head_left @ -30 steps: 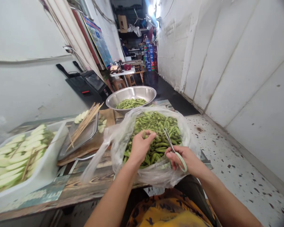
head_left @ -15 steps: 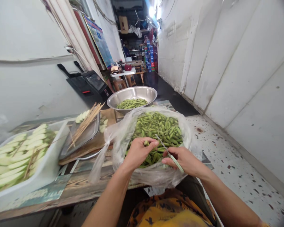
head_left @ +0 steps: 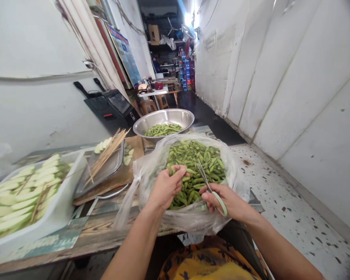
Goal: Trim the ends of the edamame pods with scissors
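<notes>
A clear plastic bag (head_left: 151,171) full of green edamame pods (head_left: 201,159) sits on the wooden table edge in front of me. My left hand (head_left: 166,186) is inside the bag, fingers pinched on a pod (head_left: 189,172) held sideways. My right hand (head_left: 227,200) grips scissors (head_left: 211,190) with pale green handles, the blades pointing up toward that pod, just to its right. A steel bowl (head_left: 163,118) behind the bag holds more pods.
A white tub (head_left: 58,206) of pale sliced vegetable on skewers is at the left. A metal tray (head_left: 105,171) with bamboo skewers lies on a wooden board. Speckled floor runs along the right, with a white wall. A narrow corridor leads back to stools and crates.
My left hand lifted a pod slightly and moved back toward the bag's middle. The scissors swung from lying low and leftward to pointing more upright beside the pod.
</notes>
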`<act>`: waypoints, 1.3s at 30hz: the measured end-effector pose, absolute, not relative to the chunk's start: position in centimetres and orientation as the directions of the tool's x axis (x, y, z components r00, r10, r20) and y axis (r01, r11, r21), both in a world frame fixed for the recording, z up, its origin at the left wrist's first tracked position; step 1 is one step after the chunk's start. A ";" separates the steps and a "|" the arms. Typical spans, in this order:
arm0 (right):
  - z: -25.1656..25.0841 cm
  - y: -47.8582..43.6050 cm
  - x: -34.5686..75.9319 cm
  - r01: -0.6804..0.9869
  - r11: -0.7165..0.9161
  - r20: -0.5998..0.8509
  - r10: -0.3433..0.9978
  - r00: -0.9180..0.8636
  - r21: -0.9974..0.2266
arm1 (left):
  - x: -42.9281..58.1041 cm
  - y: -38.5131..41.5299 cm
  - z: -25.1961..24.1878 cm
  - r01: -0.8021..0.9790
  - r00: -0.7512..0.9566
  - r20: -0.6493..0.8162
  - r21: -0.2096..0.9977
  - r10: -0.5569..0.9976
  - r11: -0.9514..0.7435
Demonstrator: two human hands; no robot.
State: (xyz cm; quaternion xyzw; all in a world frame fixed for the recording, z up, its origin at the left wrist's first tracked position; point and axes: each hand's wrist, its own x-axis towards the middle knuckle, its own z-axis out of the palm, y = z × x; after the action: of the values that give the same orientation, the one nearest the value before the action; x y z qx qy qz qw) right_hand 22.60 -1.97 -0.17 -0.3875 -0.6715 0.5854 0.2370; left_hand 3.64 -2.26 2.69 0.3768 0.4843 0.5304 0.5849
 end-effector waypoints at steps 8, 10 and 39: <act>-0.3 -2.1 22.0 0.246 0.011 -0.146 0.781 -0.607 -0.969 | 4.9 -3.1 2.3 -0.233 -0.067 -0.207 0.954 0.976 0.186; -0.3 -2.2 21.9 0.244 0.031 -0.128 0.786 -0.605 -0.969 | 5.0 -3.1 2.2 -0.224 -0.058 -0.212 0.955 0.975 0.195; -1.2 -1.7 24.3 0.070 -0.085 -0.106 0.914 -0.391 -0.994 | 6.6 1.0 -0.5 0.424 -0.195 0.236 0.896 0.952 -0.135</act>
State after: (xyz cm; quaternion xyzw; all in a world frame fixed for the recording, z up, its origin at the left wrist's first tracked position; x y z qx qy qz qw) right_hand 24.29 -1.71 -1.20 -0.4256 -0.5780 0.6011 0.3514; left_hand 6.58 0.97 -0.55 0.5739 0.5992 0.4882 0.2706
